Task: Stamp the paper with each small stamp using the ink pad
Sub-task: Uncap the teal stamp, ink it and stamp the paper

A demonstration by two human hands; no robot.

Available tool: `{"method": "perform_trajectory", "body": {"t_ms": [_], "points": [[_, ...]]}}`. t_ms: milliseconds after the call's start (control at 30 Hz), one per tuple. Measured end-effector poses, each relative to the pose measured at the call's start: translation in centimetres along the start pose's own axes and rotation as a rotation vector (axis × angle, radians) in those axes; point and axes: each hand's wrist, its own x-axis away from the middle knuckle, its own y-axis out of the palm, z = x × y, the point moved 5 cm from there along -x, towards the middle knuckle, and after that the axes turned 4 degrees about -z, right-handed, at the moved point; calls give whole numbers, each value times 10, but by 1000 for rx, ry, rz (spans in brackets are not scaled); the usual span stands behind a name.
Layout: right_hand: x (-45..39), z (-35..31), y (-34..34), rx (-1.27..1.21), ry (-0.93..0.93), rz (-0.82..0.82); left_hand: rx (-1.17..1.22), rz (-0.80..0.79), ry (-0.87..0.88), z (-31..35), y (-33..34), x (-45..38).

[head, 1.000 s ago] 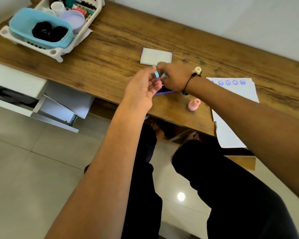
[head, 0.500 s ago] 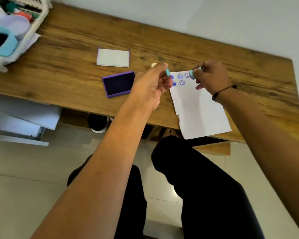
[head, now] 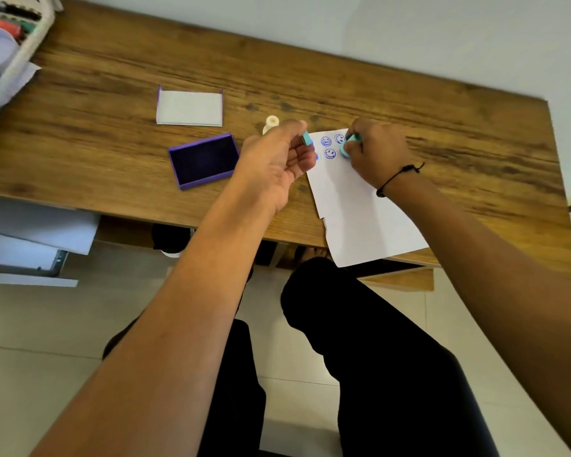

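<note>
On the paper [head: 360,206], my right hand [head: 378,153] pinches a teal stamp [head: 349,146] down; my left hand [head: 277,163] pinches its teal cap [head: 306,139].

Wooden desk [head: 409,103], pale wall [head: 376,34], tiled floor [head: 30,357], open white drawer [head: 30,239]

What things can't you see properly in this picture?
Head view:
- Face of the teal stamp: pressed against the paper, covered by the right hand.
- A blue mark at the paper's left edge: mostly behind the left hand.
- Teal piece in the left hand: only its end shows.
- White basket: cut off by the frame, blurred.
</note>
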Motion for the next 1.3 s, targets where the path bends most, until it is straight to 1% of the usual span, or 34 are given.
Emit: {"method": "perform_trajectory", "body": {"t_ms": [133, 233, 333, 633, 900, 1300], "points": [[-4, 0, 7, 60, -4, -29, -2, -11, -5, -1, 0, -2], [-7, -4, 10, 158, -49, -38, -4, -9, -6, -3, 0, -2], [-8, -11, 11, 232, -85, -101, 14, -17, -14, -3, 3, -1], [-6, -21, 7, 291, -134, -234, 24, -32, -30, -6, 11, -3], [-13, -17, 11, 288, -154, -220, 11, -47, -23, -6, 15, -3], [-10, -24, 8, 406, -172, -286, 17, -21, -29, -3, 11, -4]]}}
